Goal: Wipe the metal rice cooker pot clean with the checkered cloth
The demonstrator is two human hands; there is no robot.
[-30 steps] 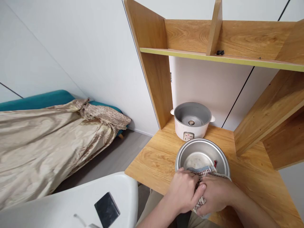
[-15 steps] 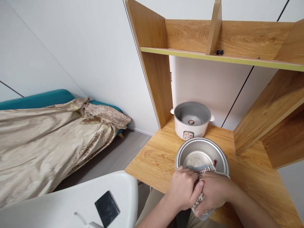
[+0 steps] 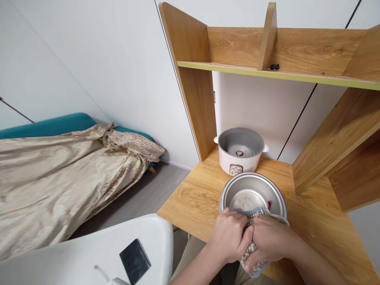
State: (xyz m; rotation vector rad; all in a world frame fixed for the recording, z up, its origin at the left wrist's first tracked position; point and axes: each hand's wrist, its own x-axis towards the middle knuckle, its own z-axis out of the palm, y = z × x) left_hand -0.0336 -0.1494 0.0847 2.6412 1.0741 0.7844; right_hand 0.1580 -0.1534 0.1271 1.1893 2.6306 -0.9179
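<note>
A metal inner pot point(image 3: 252, 192) stands on the wooden desk point(image 3: 192, 198), just in front of the white rice cooker base point(image 3: 240, 152). A patterned cloth point(image 3: 253, 249) hangs over the pot's near rim. My left hand point(image 3: 230, 236) and my right hand point(image 3: 267, 241) are pressed together at that rim, both closed around the cloth. The cloth's upper edge lies inside the pot, and a small red bit shows by it.
A wooden shelf point(image 3: 267, 71) spans above the desk with a small black item on it. A white chair point(image 3: 89, 253) at lower left carries a dark phone point(image 3: 135, 261). A bed with a beige cover point(image 3: 59, 178) stands at left.
Both hands have shifted slightly on the cloth at the pot's rim. The pot and cooker stay where they were.
</note>
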